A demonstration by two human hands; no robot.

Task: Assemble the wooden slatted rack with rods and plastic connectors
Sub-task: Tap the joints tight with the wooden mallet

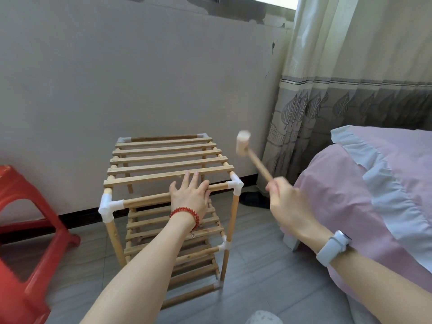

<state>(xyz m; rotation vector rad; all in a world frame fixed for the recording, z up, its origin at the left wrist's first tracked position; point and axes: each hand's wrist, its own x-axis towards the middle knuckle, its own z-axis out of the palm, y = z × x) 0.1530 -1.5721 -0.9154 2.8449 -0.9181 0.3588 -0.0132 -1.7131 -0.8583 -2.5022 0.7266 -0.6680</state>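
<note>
The wooden slatted rack [168,160] stands upright on the floor against the wall, with several slatted tiers joined by white plastic connectors. My left hand [190,195] lies flat with straight fingers on the top front rod [145,201], pressing on it. My right hand [284,199] grips the handle of a small wooden mallet [244,143]. The mallet head is raised above and to the right of the top right front connector [235,185]. The top left front connector [108,206] is untouched.
A red plastic stool [28,230] stands to the left of the rack. A bed with pink bedding [374,195] fills the right side. A curtain [339,90] hangs behind it. A dark slipper [253,199] lies by the wall. Grey tiled floor [257,277] surrounds the rack.
</note>
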